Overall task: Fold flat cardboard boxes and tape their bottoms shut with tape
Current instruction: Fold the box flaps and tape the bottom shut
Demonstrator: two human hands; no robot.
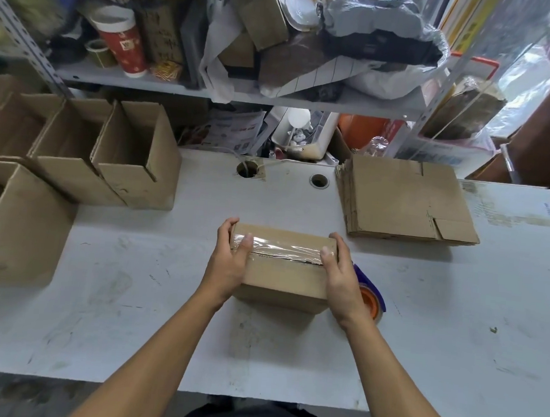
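A small cardboard box (283,268) is held between the two hands on the white table (128,295), bottom side up, with a strip of clear tape (285,249) laid along the seam of its closed flaps. The box is judged to be empty, so light, fairly stiff at its edges and corners but easily dented across the flap panels; the glossy tape would be slippery, so the short ends are taken as the best places for a hold. The left hand (229,264) is wrapped around the left end, thumb pressed on the tape end and fingers curled over the far edge. The right hand (339,272) clasps the right end likewise, thumb on the tape. Both forearms are stretched forward, wrists bent slightly down. Just beside the right wrist, partly hidden, a tape dispenser (370,298) with an orange core lies on the table. Beyond the right hand a stack of flat boxes (405,202) rests; well to the left of the left hand, assembled open boxes (132,164) stand in a row.
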